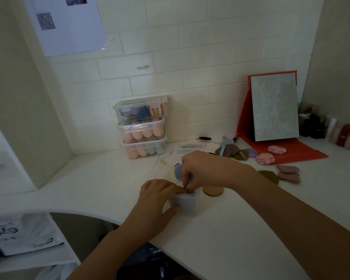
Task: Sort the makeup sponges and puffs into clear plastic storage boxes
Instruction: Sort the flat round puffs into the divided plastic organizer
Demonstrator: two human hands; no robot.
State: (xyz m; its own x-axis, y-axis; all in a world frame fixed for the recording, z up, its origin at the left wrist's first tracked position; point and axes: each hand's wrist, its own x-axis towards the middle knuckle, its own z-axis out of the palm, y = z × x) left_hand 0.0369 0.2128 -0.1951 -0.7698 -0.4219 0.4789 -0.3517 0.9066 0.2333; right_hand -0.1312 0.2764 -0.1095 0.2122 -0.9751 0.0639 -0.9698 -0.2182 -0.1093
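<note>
Broadly, the white surface (251,229) carries everything, and the stack of three lidded boxes (142,127) against the tiled wall serves as the marker. All three are already filled with sponges. Well to the right of the stack a mirror (274,110) leans on a red stand (303,150). In front of the stack and slightly right, near the surface's edge, stands the small clear box (187,205) now being filled. The left hand (156,201) grips it from the side, thumb on the near wall and fingers curled over the rim. The right hand (202,168) hangs over its mouth, fingers bent and bunched together at the rim. They seem to press something small and dark inside, but I cannot tell what, or whether they truly hold it. A blue puff (178,170) shows just behind those fingers, between the small box and the stack, and a peach puff (213,191) lies just right of the box. Further right of the stack lie loose brown puffs (228,151), pink patterned puffs (265,158) and mauve puffs (288,173), still unsorted. These pieces should be light, soft and squashy, so a gentle pinch at the edge or strap will do. The box is probably thin and slippery, so it is best braced by its side walls.
</note>
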